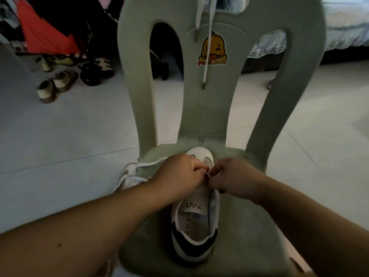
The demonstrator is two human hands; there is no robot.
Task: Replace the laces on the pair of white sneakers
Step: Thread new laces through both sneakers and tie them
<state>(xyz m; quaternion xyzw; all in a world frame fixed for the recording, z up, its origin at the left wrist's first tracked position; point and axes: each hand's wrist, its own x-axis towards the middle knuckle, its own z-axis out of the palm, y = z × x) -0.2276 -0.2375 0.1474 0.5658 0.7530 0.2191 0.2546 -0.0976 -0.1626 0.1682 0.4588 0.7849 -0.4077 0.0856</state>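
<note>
White sneaker (196,222) is lying on chair seat (249,226), centre-bottom of frame. Its long axis is running bottom-to-top, w/ heel toward bottom edge and toe toward chair back. Left hand (179,173) & right hand (233,179) are meeting over the front eyelets just below the toe. Both are pinching tight on what looks like the lace (207,174) betw. them. Neither is nearer, so next pull prob. runs across the shoe. 2nd sneaker (127,174) is sitting just left of seat.

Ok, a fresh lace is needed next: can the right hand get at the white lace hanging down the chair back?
Probably yes: the white lace hangs free beyond the white sneaker, nothing between, though the right hand is busy pinching there.
</note>
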